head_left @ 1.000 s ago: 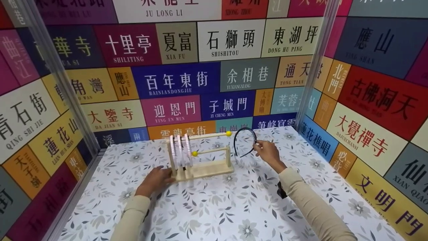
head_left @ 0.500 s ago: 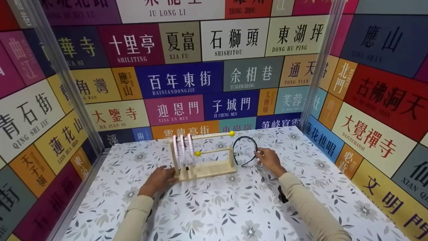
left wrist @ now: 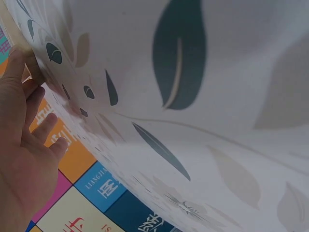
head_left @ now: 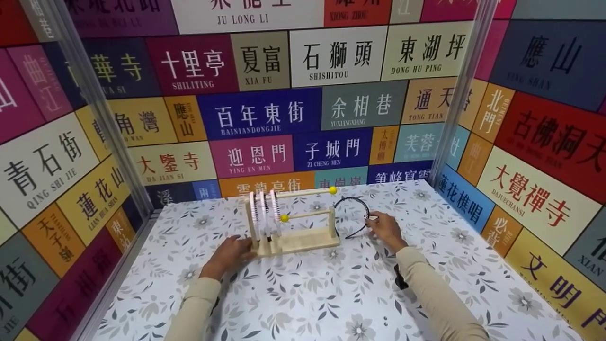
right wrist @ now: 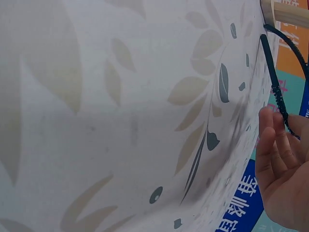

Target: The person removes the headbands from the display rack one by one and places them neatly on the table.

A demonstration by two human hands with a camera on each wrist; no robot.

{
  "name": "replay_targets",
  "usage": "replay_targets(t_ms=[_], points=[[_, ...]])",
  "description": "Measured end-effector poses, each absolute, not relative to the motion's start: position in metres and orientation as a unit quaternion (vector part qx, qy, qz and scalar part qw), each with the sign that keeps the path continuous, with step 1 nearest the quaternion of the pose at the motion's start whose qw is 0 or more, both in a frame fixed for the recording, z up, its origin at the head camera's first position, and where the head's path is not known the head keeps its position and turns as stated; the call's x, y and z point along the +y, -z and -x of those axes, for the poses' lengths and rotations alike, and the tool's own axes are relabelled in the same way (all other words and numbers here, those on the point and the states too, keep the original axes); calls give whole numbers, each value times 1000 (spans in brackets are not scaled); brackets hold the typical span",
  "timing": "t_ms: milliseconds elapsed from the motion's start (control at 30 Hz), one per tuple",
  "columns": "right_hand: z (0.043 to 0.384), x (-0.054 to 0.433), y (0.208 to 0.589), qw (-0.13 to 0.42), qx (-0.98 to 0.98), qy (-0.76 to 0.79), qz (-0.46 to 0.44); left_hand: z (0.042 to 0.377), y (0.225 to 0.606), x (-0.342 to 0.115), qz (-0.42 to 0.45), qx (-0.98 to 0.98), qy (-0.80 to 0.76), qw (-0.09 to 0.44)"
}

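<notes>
A pale wooden rack (head_left: 310, 240) with two yellow-tipped rods stands on the table; several pinkish-white toothed headbands (head_left: 263, 213) hang at its left end. My left hand (head_left: 230, 255) grips the left end of the rack's base, and the wooden corner (left wrist: 34, 67) shows at its fingertips in the left wrist view. My right hand (head_left: 386, 229) pinches a black toothed headband (head_left: 367, 208) by its right side. This headband stands upright just right of the rack's right post, its open ends toward the post. Fingers (right wrist: 280, 145) hold the dark band (right wrist: 275, 79) in the right wrist view.
The table (head_left: 293, 303) wears a white cloth with grey leaves and flowers. Walls of coloured panels with Chinese lettering (head_left: 258, 113) rise behind and on both sides. Metal corner posts (head_left: 459, 90) stand at the back.
My right hand has lowered the black headband, turning its open ends toward the rack's right post. The left hand stays at the rack's left end. The head view has shifted slightly.
</notes>
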State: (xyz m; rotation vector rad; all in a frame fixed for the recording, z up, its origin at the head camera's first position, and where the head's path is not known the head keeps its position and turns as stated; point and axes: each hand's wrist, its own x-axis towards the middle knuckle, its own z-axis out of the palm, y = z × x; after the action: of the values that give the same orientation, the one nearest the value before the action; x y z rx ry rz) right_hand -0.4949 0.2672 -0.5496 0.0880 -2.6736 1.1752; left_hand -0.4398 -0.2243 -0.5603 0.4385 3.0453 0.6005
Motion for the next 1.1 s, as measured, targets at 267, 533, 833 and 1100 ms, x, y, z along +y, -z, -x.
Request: replay_targets(t_ms=[267, 533, 833, 1100], points=[[492, 271, 554, 109, -911, -397, -10, 437, 559, -221, -144, 971, -193, 2], [493, 276, 558, 98, -907, -409, -1, 437, 559, -222, -164, 968, -191, -9], [490, 278, 559, 100, -913, -395, -6, 437, 563, -225, -181, 963, -197, -34], [489, 278, 551, 99, -909, -405, -11, 436, 561, -225, -162, 965, -205, -19]])
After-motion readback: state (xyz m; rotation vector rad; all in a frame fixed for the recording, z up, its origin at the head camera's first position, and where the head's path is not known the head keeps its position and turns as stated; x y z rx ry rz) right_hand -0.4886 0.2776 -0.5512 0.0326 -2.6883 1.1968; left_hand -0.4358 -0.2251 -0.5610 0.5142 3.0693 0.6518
